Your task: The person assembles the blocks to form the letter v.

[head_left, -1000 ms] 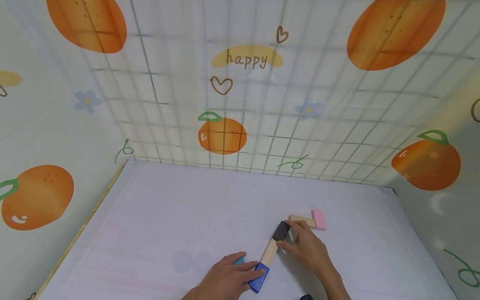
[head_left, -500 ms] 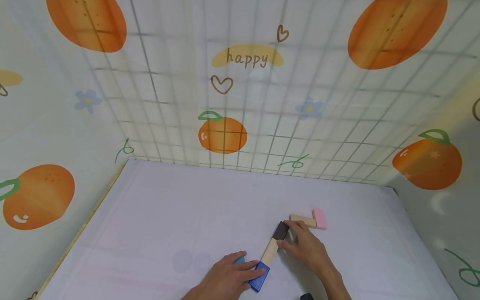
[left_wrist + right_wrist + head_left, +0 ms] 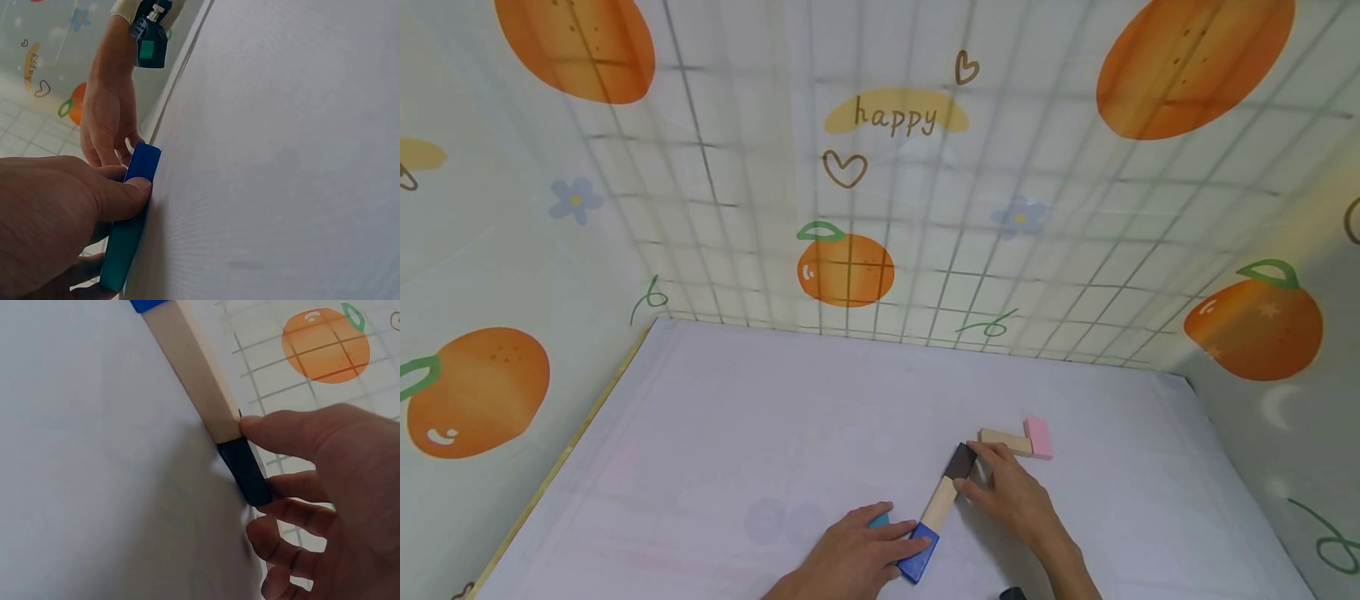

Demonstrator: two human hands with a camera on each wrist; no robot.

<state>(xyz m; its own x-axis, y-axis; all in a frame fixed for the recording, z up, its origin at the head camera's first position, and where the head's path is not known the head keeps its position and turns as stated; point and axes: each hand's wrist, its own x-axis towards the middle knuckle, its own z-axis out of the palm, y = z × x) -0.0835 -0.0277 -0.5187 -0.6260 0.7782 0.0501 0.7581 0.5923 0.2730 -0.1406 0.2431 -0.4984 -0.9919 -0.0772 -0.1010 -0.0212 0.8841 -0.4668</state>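
Note:
A row of blocks lies slantwise on the white table in the head view: a blue block (image 3: pixel 919 553) nearest, a plain wooden block (image 3: pixel 940 504) in the middle and a black block (image 3: pixel 961 462) at the far end. My left hand (image 3: pixel 861 554) grips the blue block, its thumb against the side in the left wrist view. Under its fingers a teal block (image 3: pixel 123 253) shows, mostly hidden from the head. With the thumb by the wooden-black joint and the index finger at the far end, my right hand (image 3: pixel 1015 496) holds the black block (image 3: pixel 245 472).
Beyond my right hand, another wooden block (image 3: pixel 1006 442) meets a pink block (image 3: pixel 1038 438) at its right end. A small dark object (image 3: pixel 1012 594) is cut off by the bottom edge. A fabric wall (image 3: pixel 917 275) printed with oranges stands behind the table.
The black block and my right fingertips have shifted very slightly left, into line with the wooden block. My left hand stays where it was on the blue block.

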